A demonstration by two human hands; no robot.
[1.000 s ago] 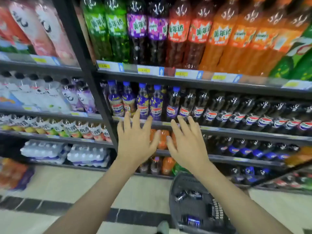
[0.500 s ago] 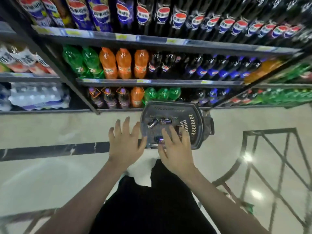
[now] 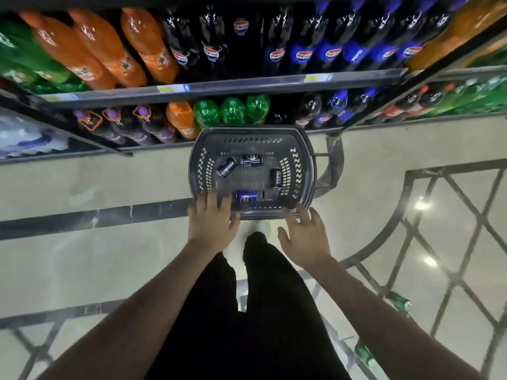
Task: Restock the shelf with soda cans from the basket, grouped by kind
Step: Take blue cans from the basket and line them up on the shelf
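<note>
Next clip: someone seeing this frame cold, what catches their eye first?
Most likely the two bare hands, left hand and right hand, fingers spread and holding nothing, reaching down over the near rim of the dark basket on the pale floor. Inside it lie a few dark cola cans on their sides, one blue-labelled can nearest the left hand. Behind, low shelves carry bright orange bottles, green bottles and dark cola bottles.

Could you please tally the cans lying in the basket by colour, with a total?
Black cans: 3, at and.
Blue cans: 1, at.
Total: 4 cans in the basket.
</note>
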